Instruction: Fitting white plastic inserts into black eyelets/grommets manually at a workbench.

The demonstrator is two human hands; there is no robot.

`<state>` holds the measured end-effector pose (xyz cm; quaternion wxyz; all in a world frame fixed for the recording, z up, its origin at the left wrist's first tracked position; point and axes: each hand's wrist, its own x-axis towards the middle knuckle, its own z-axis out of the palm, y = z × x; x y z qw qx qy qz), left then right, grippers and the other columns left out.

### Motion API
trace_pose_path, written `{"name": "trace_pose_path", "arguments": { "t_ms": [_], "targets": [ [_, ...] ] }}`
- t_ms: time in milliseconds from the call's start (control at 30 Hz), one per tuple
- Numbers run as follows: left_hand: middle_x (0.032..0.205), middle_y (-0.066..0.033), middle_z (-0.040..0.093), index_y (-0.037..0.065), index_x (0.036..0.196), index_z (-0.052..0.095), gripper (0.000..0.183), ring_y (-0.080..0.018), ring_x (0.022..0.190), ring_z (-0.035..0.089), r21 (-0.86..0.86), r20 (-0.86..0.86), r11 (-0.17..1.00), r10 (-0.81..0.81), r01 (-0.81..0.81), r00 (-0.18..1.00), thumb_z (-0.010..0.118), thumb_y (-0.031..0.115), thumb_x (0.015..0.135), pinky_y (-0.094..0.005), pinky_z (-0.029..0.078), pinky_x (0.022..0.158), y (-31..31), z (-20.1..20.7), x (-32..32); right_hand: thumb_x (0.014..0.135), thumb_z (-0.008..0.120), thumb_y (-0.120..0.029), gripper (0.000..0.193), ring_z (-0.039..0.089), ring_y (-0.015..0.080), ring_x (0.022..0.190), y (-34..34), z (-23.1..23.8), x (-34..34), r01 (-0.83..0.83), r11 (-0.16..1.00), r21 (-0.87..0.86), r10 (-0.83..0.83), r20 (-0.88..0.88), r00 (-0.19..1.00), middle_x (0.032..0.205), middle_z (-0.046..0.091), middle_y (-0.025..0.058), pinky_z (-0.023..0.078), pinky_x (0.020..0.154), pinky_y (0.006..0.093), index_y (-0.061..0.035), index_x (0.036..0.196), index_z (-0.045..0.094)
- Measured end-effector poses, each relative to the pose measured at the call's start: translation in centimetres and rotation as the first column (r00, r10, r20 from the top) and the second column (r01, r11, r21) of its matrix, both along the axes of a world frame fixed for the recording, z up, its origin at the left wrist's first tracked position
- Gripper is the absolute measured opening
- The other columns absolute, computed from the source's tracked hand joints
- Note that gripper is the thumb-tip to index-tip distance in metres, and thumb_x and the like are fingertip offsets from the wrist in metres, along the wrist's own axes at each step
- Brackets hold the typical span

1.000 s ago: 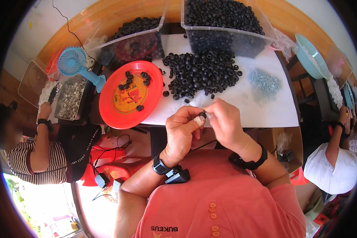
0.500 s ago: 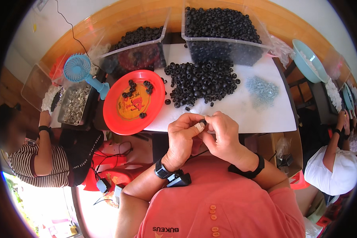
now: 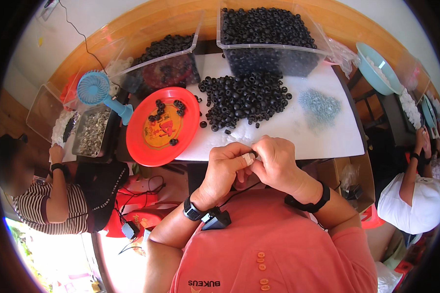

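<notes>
bead: small, black, mostly hidden [image 3: 253, 153], pinched at the fingertips over the mat's near edge; the clock is read from here
left grip: left hand [image 3: 224, 167] narrow, thumb and finger closed on the bead; white tape [image 3: 248, 159] wraps the thumb
right grip: right hand [image 3: 277, 157] narrow, fingers bunched against the bead from three o'clock; cannot tell if they hold anything of their own
wrists: watch [image 3: 192, 209] on the left, black band [image 3: 312, 199] on the right
mat: white [image 3: 305, 142], under the pile and the blue bits
pile: loose black beads [image 3: 244, 100] at twelve o'clock, a few strays round its edge
plate: red [image 3: 136, 142], at ten, overlapping the mat's edge; black beads [image 3: 157, 111] on it in two clumps, with a smaller one nearer the hands
blue bits: pale, thin heap [image 3: 320, 108] at two
bins: clear, both with black beads; the fuller bin [image 3: 278, 47] at twelve beyond the pile, the other bin [image 3: 173, 54] at eleven
fan: blue [image 3: 93, 88], at ten, beyond the plate
tray: dark [image 3: 105, 139], at nine, full of metal bits [image 3: 91, 130]
basin: pale blue [image 3: 374, 81], at two, white pieces inside
neighbours: striped sleeve [image 3: 56, 207] between eight and nine, white shirt [image 3: 409, 204] between three and four
</notes>
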<state>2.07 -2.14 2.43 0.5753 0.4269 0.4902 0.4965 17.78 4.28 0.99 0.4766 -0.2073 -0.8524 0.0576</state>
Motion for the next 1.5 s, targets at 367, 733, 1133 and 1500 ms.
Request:
{"name": "trace_pose_path", "arguments": {
  "t_ms": [367,733,1133,1500],
  "targets": [
    [0.067,-0.0045,0.062,-0.003,0.092,0.067,0.014,-0.0063,0.050,0.051,-0.037,0.043,0.998,-0.053,0.054,0.998,0.064,0.011,0.096,-0.0202,0.038,0.044,-0.3,0.3,0.4,0.074,0.075,-0.001,0.029,0.065,0.0241,0.051,-1.9,-1.4,0.3,-0.211,0.798,-0.564,0.071,-0.260,0.963,0.058,0.061,0.0080,0.048,0.044,0.0319,-0.0059,0.081,0.047],
    [0.069,-0.0076,0.065,-0.005,0.094,0.068,0.018,-0.0078,0.050,0.052,-0.094,0.037,0.992,-0.077,0.080,0.996,0.063,0.012,0.095,-0.0204,0.036,0.043,-0.5,0.5,0.5,0.070,0.075,0.001,0.031,0.063,0.0263,0.049,-1.9,-1.4,0.4,-0.144,0.919,-0.368,0.069,-0.211,0.975,0.058,0.061,0.0061,0.046,0.044,0.0347,-0.0068,0.079,0.046],
    [0.083,-0.0085,0.061,-0.003,0.094,0.069,0.010,-0.0170,0.072,0.056,0.462,-0.576,0.882,0.218,0.094,0.788,0.068,0.000,0.085,-0.0306,0.046,0.065,0.1,0.5,-0.3,0.072,0.076,-0.017,0.025,0.067,0.0324,0.059,0.0,2.0,1.0,0.193,0.934,-0.299,-0.070,0.377,0.924,0.067,0.066,0.0131,0.049,0.052,0.0419,-0.0049,0.080,0.055],
    [0.100,-0.0106,0.061,0.002,0.101,0.068,0.028,-0.0320,0.095,0.052,0.562,-0.699,0.757,0.217,0.335,0.681,0.061,-0.007,0.075,-0.0407,0.047,0.084,1.6,-0.6,-0.4,0.071,0.072,-0.015,0.015,0.069,0.0365,0.081,2.9,3.9,0.6,0.292,0.811,-0.507,0.116,0.629,0.769,0.082,0.070,0.0180,0.053,0.071,0.0471,-0.0035,0.079,0.070]
  ]
}}
